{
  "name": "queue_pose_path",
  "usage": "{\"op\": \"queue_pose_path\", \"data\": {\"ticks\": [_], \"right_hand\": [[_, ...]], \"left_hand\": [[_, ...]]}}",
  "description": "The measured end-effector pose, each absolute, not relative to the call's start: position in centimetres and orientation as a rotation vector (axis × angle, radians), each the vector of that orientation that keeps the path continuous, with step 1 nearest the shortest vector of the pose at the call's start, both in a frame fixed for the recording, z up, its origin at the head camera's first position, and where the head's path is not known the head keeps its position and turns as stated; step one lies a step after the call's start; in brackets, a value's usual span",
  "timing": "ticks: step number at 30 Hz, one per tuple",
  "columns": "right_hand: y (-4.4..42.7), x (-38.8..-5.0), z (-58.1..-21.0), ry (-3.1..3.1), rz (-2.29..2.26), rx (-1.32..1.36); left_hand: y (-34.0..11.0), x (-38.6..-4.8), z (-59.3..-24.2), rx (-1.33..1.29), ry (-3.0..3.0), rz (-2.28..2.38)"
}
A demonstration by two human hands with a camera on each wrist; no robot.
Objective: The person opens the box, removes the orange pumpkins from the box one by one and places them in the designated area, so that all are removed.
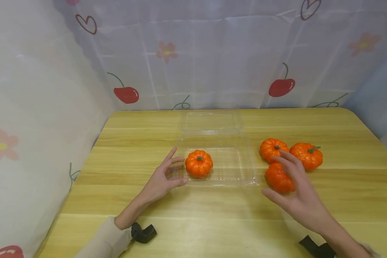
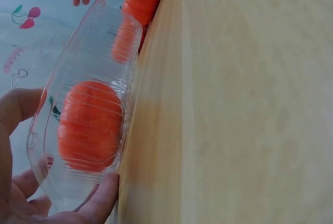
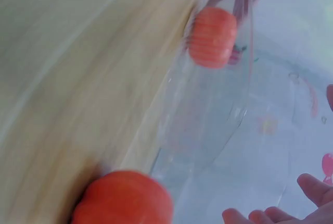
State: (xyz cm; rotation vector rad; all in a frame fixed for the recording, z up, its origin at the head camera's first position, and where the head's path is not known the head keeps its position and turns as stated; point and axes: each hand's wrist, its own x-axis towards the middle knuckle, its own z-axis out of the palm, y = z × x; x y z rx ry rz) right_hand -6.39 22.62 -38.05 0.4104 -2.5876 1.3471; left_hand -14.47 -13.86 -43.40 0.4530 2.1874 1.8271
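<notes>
A clear plastic clamshell container [image 1: 227,181] lies on the table with its lid [image 1: 213,122] folded back, away from me. One small orange pumpkin [image 1: 199,164] with a green stem sits in its left part. My left hand [image 1: 162,179] holds the container's left end, thumb and fingers curved about the edge beside that pumpkin. To the right of the container, three more pumpkins sit close together: a rear one [image 1: 271,149], a right one [image 1: 307,156] and a front one [image 1: 277,179]. Over the front one hovers my right hand [image 1: 301,195], fingers spread, partly hiding it, holding nothing.
The wooden table [image 1: 213,229] has a rounded far edge against a hanging cloth [image 1: 213,64] printed with cherries, flowers and hearts. More printed cloth [image 1: 45,107] hangs along the left side. Dark wrist-worn pieces [image 1: 143,233] stick out near both wrists.
</notes>
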Motion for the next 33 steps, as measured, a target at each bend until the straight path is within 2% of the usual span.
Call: {"op": "queue_pose_path", "data": {"ticks": [7, 19, 33], "right_hand": [[20.0, -7.6, -38.1, -2.558, 1.472, 0.599], [14.7, -11.3, -38.8, -2.669, 1.440, 0.752], [10.0, -15.5, -39.4, -2.790, 1.454, 0.751]], "left_hand": [[-14.1, -14.6, -43.5, 0.455, 2.197, 1.839], [-14.0, -14.6, -43.8, 0.489, 2.173, 1.855], [-13.9, -14.5, -43.8, 0.501, 2.181, 1.842]]}}
